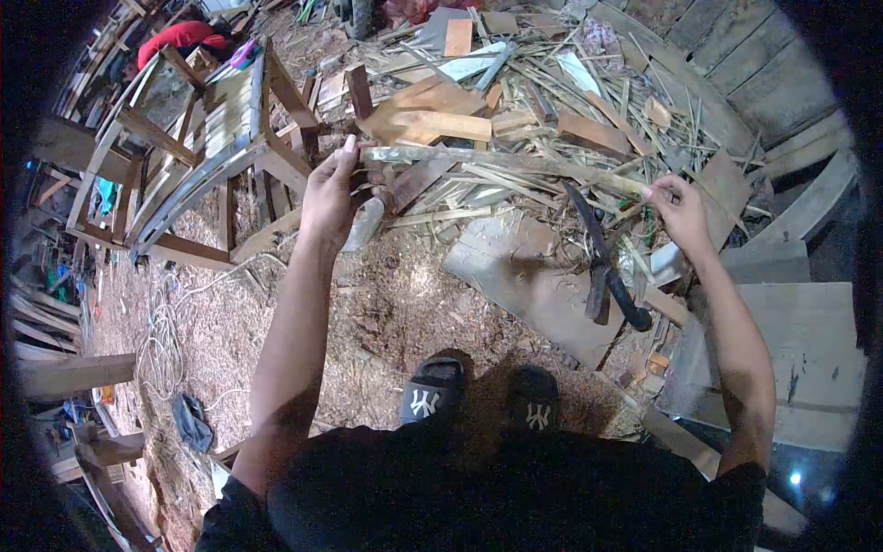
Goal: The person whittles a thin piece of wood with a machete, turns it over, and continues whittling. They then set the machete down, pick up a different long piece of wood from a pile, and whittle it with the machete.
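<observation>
A long, thin wooden strip [515, 167] stretches across in front of me, its surface pale and patchy. My left hand [329, 195] is closed at its left end, thumb pointing up. At the right end, my right hand [679, 210] pinches the strip between thumb and fingers. Below the strip, nearer the right hand, lies a dark-bladed machete [593, 225] with a black handle. A short dark wood piece [597, 296] lies beside the machete handle. Both are on or against a flat brownish board [524, 276].
A wooden chair frame [198, 152] stands at the left. Behind the strip is a heap of wood offcuts [552, 101]. Sawdust covers the floor [368, 313], with a tangled cord [164, 340] at left. A flat panel [782, 359] lies at right. A person in red [179, 39] is far left.
</observation>
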`<state>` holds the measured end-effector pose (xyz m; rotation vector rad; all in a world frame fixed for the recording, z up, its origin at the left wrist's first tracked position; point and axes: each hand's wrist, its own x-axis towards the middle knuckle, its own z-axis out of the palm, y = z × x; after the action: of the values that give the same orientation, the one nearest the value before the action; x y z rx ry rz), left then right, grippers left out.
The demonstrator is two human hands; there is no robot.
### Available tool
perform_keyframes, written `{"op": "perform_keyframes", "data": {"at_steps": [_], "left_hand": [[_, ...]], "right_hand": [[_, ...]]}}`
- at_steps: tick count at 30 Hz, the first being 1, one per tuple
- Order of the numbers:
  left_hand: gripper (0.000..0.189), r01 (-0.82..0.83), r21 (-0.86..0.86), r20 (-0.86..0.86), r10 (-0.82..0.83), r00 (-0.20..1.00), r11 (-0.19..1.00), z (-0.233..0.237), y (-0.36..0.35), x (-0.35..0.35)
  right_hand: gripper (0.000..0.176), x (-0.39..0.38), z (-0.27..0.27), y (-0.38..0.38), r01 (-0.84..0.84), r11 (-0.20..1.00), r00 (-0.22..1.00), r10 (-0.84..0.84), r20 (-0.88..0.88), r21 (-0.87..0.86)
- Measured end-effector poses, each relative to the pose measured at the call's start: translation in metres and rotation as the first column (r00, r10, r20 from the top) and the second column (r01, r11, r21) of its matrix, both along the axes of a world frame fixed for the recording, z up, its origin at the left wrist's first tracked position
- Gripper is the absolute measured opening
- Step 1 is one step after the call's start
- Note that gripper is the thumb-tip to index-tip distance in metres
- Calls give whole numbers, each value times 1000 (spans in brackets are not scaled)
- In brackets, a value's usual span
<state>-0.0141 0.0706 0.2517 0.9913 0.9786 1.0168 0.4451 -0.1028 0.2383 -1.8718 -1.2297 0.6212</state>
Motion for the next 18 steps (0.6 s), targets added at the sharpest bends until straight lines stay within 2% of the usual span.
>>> {"op": "perform_keyframes", "data": {"at_steps": [2,4,6,7,8,10,11,12,13,14,16,17,18], "left_hand": [[33,28,-8,32,-28,999,1000,-6,3,-4],[31,31,-9,71,-30,997,999,-20,7,-9],[32,22,-123,-23,-25,999,992,-32,10,-15],[31,46,-137,-15,-49,999,989,-47,13,-18],[33,2,-192,-43,-11,999,981,-41,5,-15],[35,68,-195,-247,-116,962,978,-87,15,-32],[37,131,-223,-155,-167,974,966,-103,12,-38],[35,77,-248,-236,-137,962,966,-116,6,-39],[35,72,-269,-220,-134,966,961,-135,1,-43],[35,67,-286,-203,-129,971,956,-150,-4,-47],[39,54,-375,-295,-174,940,925,-157,-12,-44],[45,17,-365,-310,-139,941,931,-164,-13,-41],[45,10,-365,-310,-131,942,931,-170,-11,-40]], "right_hand": [[21,4,-3,2,-149,986,932,116,344,71],[22,-2,-5,1,-168,985,935,147,324,37],[23,-10,-8,0,-192,981,935,182,303,2],[23,-14,-11,1,-147,988,936,154,317,-47],[23,-19,-15,3,-100,991,935,126,332,-94],[24,-18,-34,4,-155,986,929,164,332,-52],[24,-21,-40,4,-207,973,916,229,330,-101],[24,-21,-48,5,-256,955,899,293,327,-151],[24,-13,-71,6,-298,944,876,329,352,-140],[24,-19,-70,6,-308,941,872,337,354,-138],[26,-40,-65,9,-330,867,865,437,249,-375],[26,-47,-65,11,-294,832,840,460,288,-471],[26,-47,-71,13,-301,829,836,467,288,-471]]}}
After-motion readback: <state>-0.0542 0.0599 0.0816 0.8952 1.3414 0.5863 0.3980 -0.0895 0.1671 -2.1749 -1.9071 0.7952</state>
